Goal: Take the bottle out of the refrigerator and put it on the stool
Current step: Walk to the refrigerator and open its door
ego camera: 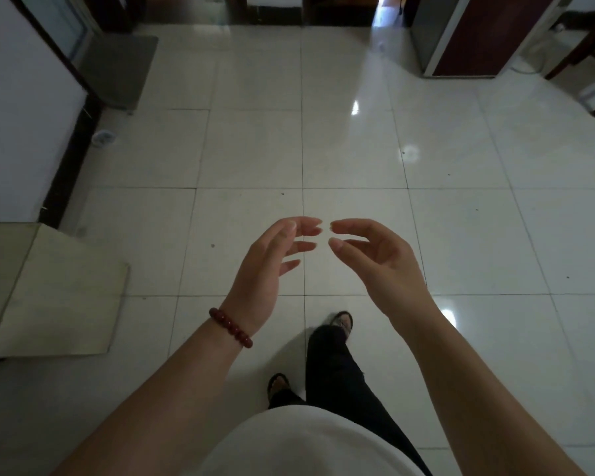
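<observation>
My left hand [272,269] and my right hand [378,266] are held out in front of me over the white tiled floor, palms facing each other and fingertips nearly touching. Both hold nothing and their fingers are spread and curled. A red bead bracelet [231,326] circles my left wrist. At the far right stands a tall appliance with a grey side and a dark red front [461,32], possibly the refrigerator. No bottle and no stool can be seen.
A white wall with a dark skirting [24,108] runs along the left, with a grey mat [121,70] by a doorway. A pale low cabinet top [55,293] sits at the left. Wooden chair legs [584,60] stand at the far right. My feet [340,321] are on the tiles.
</observation>
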`<state>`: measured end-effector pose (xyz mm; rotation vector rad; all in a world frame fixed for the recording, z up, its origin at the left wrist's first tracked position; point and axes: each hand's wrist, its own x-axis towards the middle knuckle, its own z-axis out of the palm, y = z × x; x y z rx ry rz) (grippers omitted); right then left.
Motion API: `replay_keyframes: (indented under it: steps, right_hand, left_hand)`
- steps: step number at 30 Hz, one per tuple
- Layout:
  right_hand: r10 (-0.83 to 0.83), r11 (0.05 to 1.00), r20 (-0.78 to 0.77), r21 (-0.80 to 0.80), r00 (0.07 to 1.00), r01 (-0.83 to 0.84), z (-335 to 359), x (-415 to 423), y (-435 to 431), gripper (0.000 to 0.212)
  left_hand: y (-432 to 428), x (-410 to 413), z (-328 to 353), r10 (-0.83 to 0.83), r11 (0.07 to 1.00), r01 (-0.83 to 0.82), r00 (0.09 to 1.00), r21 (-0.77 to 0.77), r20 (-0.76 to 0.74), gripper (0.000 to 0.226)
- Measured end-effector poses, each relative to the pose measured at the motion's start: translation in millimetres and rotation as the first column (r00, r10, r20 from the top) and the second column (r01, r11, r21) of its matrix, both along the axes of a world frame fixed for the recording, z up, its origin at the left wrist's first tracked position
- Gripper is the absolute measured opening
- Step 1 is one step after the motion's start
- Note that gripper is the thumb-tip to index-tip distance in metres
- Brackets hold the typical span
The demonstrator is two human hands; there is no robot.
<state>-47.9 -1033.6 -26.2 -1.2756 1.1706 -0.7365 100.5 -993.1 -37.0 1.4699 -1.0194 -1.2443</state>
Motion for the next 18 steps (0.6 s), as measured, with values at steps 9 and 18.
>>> replay_keyframes:
  steps: [9,18]
  right_hand:
    - [0.023,1.000,-0.013,-0.016,1.000,-0.024,6.5,-20.4,-162.7,0.025]
    - [-0.016,1.000,0.002,-0.014,1.000,0.016,13.4,-41.3,-288.6,0.022]
  left_hand:
    - [-162.0,-18.3,3.1,0.018,1.000,-0.019,1.000,-0.023,-0.021,0.050]
    - [-292.3,-42.3,6.7,-0.001,0.999,-0.001,0.999,-0.037,-0.032,0.051]
